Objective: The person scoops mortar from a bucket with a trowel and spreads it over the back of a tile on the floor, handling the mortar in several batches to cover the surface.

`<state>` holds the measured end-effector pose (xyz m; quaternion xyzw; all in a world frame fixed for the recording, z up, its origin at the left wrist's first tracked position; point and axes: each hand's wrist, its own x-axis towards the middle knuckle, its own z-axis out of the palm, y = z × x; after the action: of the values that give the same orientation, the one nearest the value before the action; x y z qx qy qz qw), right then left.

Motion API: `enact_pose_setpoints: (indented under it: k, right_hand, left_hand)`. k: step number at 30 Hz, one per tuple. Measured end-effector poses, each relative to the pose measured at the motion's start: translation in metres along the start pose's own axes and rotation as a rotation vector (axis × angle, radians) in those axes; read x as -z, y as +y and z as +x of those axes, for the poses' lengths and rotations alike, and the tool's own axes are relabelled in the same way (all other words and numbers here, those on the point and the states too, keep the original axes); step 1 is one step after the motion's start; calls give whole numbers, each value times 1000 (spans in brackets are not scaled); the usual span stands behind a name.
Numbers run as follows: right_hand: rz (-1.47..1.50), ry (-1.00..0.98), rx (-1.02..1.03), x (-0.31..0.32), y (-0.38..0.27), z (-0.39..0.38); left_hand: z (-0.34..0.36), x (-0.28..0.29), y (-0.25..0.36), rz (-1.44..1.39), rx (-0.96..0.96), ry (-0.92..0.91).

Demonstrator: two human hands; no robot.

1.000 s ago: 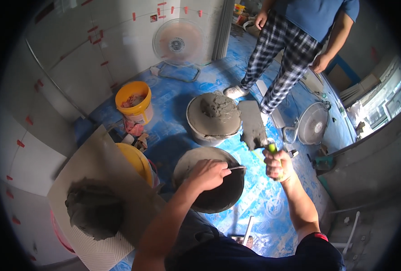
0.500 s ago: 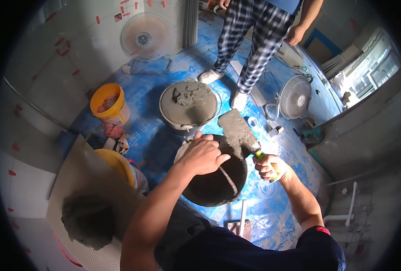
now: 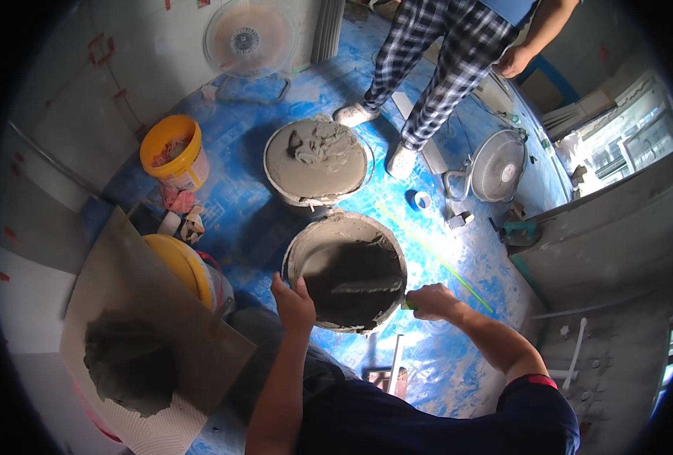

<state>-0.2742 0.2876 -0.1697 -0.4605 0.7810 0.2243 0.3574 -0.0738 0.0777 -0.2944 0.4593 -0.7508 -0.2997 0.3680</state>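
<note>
A round bucket [image 3: 310,244] with dark grey mortar inside stands on the blue floor in front of me. My left hand [image 3: 292,300] grips its near left rim. My right hand [image 3: 430,299] is closed on the handle of a trowel [image 3: 365,287], whose flat blade reaches down into the mortar. Left of me a large grey tile [image 3: 136,296] lies tilted across a yellow bucket [image 3: 179,262], with a heap of mortar [image 3: 128,364] on its near end.
A second bucket [image 3: 317,161] heaped with lighter mortar stands just beyond. A small yellow pail [image 3: 173,152] is at far left. Another person in checked trousers [image 3: 442,68] stands behind. Two floor fans [image 3: 497,165] and a tape roll [image 3: 421,200] sit nearby.
My left hand has moved from over the bucket's middle to its near rim. The trowel, held raised beside the bucket before, now lies down inside it. The view has shifted closer.
</note>
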Motion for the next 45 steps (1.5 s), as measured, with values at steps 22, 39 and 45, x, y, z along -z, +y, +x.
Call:
enact_pose_setpoints:
  k: [22,39,45]
  right_hand:
    - [176,338,-418,-158,118,-90]
    - [120,-79,60,-60,20,113]
    - [1062,-508,-149,-109,1,96]
  left_hand:
    - [74,0,53,6,143,-366]
    - [23,-22,97,-49,-415,-362]
    - [28,-5,93,-187,-421,-377]
